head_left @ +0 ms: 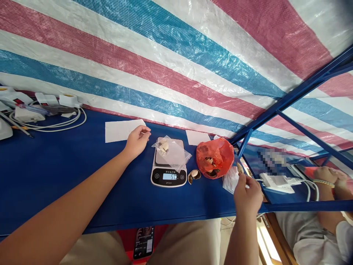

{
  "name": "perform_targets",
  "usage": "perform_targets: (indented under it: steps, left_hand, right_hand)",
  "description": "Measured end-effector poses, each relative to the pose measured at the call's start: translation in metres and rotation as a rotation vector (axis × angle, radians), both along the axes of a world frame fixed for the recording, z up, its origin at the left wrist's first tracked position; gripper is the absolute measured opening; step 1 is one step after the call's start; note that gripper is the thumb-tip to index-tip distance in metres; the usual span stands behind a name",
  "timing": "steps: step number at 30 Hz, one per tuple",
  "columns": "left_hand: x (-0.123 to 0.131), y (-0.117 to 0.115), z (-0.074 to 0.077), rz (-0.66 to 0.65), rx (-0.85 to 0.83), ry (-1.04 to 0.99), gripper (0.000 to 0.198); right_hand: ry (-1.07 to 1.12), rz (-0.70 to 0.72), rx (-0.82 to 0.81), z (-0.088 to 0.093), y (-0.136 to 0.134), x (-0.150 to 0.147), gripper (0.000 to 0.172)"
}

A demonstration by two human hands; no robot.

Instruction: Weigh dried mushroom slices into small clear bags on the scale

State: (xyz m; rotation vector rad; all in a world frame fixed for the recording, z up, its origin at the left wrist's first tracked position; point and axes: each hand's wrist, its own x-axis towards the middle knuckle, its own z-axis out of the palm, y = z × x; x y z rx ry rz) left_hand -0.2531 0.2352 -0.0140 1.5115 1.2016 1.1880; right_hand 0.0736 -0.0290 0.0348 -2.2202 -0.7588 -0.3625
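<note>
My left hand hovers loosely curled by the right end of a white paper sheet, nothing visible in its fingers. A digital kitchen scale reads about 5.7. On its plate lies a clear plastic bag with pale pieces at its left. Right of the scale, a dark brown shell rests with a pale piece inside. In a red plastic bag are more brown pieces. My right hand pinches a small tan-brown piece beside a white plastic bag.
Chargers and coiled white cables lie at the far left. A second paper sits behind the scale. Blue metal bars rise at the right, with a power strip and another person's hands beyond. A phone is below the table edge.
</note>
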Motion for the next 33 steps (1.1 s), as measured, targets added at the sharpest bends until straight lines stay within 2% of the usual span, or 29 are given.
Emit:
perform_targets:
  steps: [2, 5, 8, 10, 11, 13, 15, 17, 22, 27, 33]
  left_hand:
    - [0.000, 0.000, 0.000, 0.001, 0.003, 0.006, 0.023]
    - [0.000, -0.001, 0.002, 0.007, -0.003, 0.004, 0.023]
    - [0.001, -0.003, 0.006, 0.010, -0.024, -0.006, 0.023]
    - [0.002, -0.004, 0.008, 0.011, -0.039, 0.001, 0.022]
    - [0.002, -0.004, 0.009, 0.010, -0.043, 0.009, 0.023]
    - [0.003, -0.004, 0.009, 0.006, -0.038, 0.026, 0.023]
    - [0.004, -0.003, 0.007, -0.001, -0.024, 0.031, 0.023]
    - [0.003, -0.003, 0.005, -0.010, -0.018, 0.022, 0.023]
    - [0.002, -0.001, 0.002, -0.019, -0.012, 0.009, 0.021]
    - [0.002, -0.002, 0.000, -0.030, 0.003, 0.024, 0.023]
    - [0.003, -0.007, 0.005, -0.047, 0.005, 0.014, 0.023]
  right_hand:
    - [-0.073, 0.121, -0.085, 0.006, 0.021, 0.014, 0.053]
    - [-0.098, 0.264, -0.163, 0.016, 0.044, 0.014, 0.056]
    - [-0.122, 0.180, -0.056, 0.017, 0.038, -0.007, 0.052]
    - [-0.042, 0.134, 0.013, 0.009, 0.023, -0.026, 0.044]
    - [0.025, 0.182, 0.015, 0.003, 0.016, -0.036, 0.041]
    - [0.121, 0.391, -0.023, -0.013, 0.009, -0.055, 0.039]
    - [0.118, 0.575, -0.053, -0.029, 0.011, -0.071, 0.043]
    - [0.051, 0.644, -0.057, -0.042, 0.019, -0.080, 0.043]
    - [-0.042, 0.614, -0.046, -0.058, 0.030, -0.085, 0.034]
    - [0.058, 0.565, -0.052, -0.056, 0.021, -0.083, 0.027]
    - [0.090, 0.591, -0.091, -0.052, 0.017, -0.085, 0.031]
